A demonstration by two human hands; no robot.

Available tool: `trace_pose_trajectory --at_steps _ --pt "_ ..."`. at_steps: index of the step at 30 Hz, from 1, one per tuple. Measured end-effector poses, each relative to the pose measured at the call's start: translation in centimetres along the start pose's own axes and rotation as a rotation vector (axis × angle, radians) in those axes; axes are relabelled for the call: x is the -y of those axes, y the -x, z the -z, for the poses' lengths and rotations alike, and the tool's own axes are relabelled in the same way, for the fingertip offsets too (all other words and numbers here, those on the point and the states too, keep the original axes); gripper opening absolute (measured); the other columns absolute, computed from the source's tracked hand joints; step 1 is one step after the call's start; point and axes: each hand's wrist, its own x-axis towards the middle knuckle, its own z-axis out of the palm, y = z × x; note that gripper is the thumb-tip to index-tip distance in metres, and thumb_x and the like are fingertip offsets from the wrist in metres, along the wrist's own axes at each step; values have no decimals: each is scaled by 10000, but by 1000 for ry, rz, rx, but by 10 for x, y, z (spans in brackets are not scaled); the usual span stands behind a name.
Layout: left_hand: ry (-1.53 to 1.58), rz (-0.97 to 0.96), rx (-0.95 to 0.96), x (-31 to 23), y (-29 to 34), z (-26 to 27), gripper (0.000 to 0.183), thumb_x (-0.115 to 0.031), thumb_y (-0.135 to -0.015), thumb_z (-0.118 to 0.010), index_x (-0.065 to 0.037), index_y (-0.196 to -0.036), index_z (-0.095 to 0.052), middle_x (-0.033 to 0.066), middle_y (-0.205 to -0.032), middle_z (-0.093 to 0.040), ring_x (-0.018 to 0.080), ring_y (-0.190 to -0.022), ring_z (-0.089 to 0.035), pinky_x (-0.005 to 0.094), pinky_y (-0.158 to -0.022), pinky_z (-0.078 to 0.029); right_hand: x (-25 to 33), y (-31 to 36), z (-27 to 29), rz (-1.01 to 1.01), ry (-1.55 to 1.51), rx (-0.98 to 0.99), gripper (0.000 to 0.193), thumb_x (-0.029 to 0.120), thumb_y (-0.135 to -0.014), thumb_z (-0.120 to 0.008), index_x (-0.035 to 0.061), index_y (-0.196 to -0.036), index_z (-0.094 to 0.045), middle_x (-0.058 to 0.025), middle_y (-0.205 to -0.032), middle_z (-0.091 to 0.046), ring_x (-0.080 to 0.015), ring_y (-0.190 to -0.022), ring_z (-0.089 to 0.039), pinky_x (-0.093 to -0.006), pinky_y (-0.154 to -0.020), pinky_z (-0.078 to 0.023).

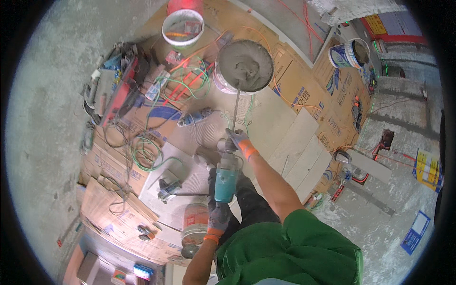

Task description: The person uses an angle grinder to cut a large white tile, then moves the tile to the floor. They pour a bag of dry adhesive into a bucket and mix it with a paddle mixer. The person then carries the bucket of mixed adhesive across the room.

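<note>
A teal power mixer (225,183) lies lengthwise in front of my legs, its thin metal shaft (236,107) running away from me into a bucket (224,85) of grey mortar (246,66). My left hand (218,219), in a grey and orange glove, is closed round the mixer's rear end. Gloved the same way, my right hand (241,141) is closed at the front, where the shaft meets the mixer's head. Its fingertips are partly hidden there. The paddle is sunk in the mortar, which is heaped in a swirl around the shaft.
A white bucket (183,42) with tools stands far left, another bucket (349,53) far right. Green cable (145,154) coils on the cardboard at left, near a red tool bag (122,90). A dirty bucket (194,221) and an angle-grinder-like tool (168,187) are near my left leg.
</note>
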Motion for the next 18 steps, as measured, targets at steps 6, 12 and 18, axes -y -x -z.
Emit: trace_pose_trajectory --at_steps 6,12,18 --pt "-189 -93 161 71 -9 -32 380 -181 -737 -558 -3 -1070 -513 222 -1007 -551 383 -953 -514 437 -867 -418 -16 6 -31 -137 -366 -53 280 246 -718 -721 75 -587 -541 -12 -523 -494 -117 -413 -432 -277 -400 -339" --pt "-403 -233 236 135 -25 -53 335 -192 -734 -532 7 -1003 -557 199 -1004 -559 352 -989 -521 447 -971 -350 -54 -26 -40 1 -490 21 177 157 -737 -685 40 -828 -588 -41 -698 -566 -123 -546 -515 -253 -489 -420" --pt "-365 -271 115 162 -28 -39 390 -241 -717 -578 -38 -1050 -564 200 -1106 -525 362 -1096 -458 458 -1010 -307 -53 1 -34 -38 -707 114 157 30 -740 -643 23 -883 -580 -51 -689 -565 -149 -537 -549 -293 -473 -472"
